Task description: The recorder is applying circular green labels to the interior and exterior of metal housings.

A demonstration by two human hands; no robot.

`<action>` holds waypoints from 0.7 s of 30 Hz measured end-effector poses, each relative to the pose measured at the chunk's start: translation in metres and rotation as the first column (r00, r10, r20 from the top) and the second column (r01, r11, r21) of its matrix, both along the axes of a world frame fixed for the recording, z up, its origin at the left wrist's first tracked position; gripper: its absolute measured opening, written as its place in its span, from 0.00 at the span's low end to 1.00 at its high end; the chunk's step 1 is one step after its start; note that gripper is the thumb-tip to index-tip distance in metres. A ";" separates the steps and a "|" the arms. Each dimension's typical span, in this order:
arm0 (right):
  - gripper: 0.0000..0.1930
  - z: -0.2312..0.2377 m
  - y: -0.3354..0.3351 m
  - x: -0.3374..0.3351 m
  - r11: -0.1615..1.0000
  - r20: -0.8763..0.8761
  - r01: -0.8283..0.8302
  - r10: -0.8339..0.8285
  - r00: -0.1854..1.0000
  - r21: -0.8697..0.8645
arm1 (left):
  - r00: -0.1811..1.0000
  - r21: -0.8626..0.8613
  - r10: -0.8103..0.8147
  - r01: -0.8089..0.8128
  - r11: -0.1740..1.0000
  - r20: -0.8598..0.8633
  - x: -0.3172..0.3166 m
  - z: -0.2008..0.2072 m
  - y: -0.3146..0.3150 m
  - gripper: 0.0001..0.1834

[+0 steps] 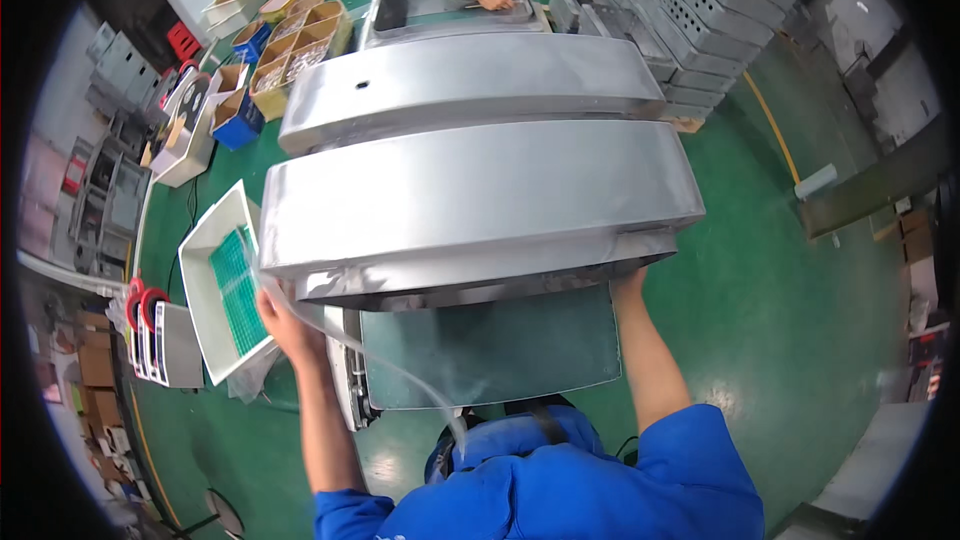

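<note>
Left hand (283,320) and right hand (629,285) each clamp an end of the silver metal cover (480,205) — raised above the green worktable (500,350).

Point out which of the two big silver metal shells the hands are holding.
The nearer shell, gripped by the left hand and right hand; the farther shell lies untouched.

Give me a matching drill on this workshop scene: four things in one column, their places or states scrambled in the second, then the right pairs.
Things:
1. Left hand
2. Right hand
3. White tray with green mat
4. Second metal cover

Places:
A. On the floor, left of the covers
B. Under the right end of the near metal cover
C. Lying just beyond the near cover
D. Under the near cover's left end

Pairs: 1-D, 2-B, 3-A, 4-C
</note>
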State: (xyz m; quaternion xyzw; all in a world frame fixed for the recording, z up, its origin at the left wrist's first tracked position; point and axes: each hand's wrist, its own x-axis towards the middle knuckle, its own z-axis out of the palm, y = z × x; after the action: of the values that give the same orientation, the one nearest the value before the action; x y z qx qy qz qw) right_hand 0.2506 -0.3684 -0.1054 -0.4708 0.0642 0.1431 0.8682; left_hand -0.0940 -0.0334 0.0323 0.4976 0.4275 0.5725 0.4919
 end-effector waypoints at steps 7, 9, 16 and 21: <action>0.24 0.014 0.031 0.024 0.985 -0.196 0.153 -0.134 0.971 0.085 | 0.975 -0.145 0.168 -0.189 0.971 -0.147 0.080 0.004 -0.027 0.20; 0.23 -0.009 0.032 0.047 0.989 -0.078 0.086 -0.077 0.994 0.117 | 0.970 -0.181 0.223 -0.203 0.962 0.100 0.120 0.023 -0.037 0.20; 0.18 0.010 0.093 0.092 0.984 0.048 0.067 -0.076 0.996 0.165 | 0.999 0.285 0.049 -0.045 0.958 -0.006 0.162 0.015 0.019 0.15; 0.18 0.015 0.115 0.109 0.979 0.078 0.105 -0.120 0.990 0.172 | 0.927 0.774 0.222 0.105 0.624 -0.304 0.143 -0.046 0.115 0.18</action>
State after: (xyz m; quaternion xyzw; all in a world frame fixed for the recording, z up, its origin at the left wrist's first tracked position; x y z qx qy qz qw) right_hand 0.3600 -0.2534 -0.0899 -0.3977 0.0403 0.0776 0.9133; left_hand 0.0488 0.0821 -0.0142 0.7449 0.2385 0.6116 0.1187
